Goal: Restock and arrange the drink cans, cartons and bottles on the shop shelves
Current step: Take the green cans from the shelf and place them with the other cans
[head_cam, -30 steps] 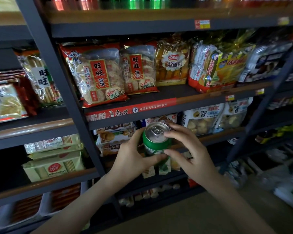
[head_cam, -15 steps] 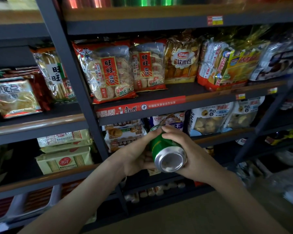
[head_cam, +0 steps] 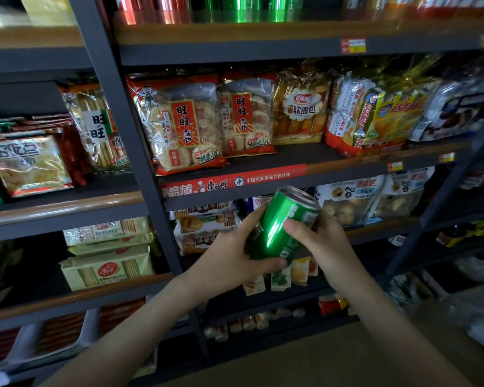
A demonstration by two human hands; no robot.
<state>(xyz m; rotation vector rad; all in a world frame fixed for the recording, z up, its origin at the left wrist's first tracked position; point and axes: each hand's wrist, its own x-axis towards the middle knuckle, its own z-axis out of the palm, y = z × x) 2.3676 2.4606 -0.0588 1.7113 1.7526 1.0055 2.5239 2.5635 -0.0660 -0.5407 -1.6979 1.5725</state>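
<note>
Clearly both hands share the load: the left hand cups the lower end of the green can, thumb curled beneath, while the right hand pinches its upper half. The can hangs tilted before the snack bags (which end is up, I cannot tell), probably for a label check before joining the shelved cans above.

Green can turned; end now pts up-right.

Upper cans are blurred, tops cut off.
</note>
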